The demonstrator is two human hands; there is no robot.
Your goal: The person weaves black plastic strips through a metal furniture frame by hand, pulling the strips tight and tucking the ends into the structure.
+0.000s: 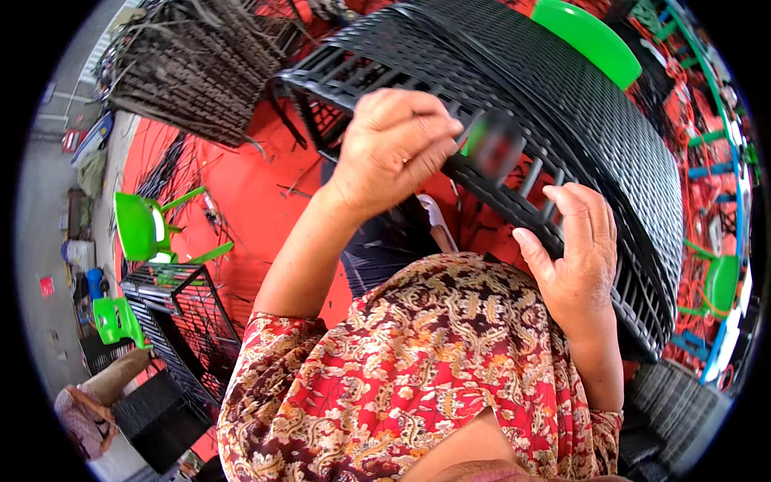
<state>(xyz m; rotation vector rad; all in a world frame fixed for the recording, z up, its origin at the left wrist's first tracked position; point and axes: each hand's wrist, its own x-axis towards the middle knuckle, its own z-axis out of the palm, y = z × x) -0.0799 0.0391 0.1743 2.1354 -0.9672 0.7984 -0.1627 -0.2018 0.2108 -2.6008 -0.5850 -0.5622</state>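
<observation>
A large black woven frame, like a piece of wicker furniture, lies slanted in front of me. Its side facing me has slats with gaps and a long dark edge bar. My left hand is closed in a pinch at that bar, fingertips pressed together; whatever they hold is too small to make out. Farther right along the bar, my right hand is open, thumb and fingers apart, with nothing visible between them. Loose black strips run along the woven surface.
A bundle of dark strips stands far left on the red floor. Green plastic chairs and a black open frame are at left. Another person is at lower left. Red cords hang at right.
</observation>
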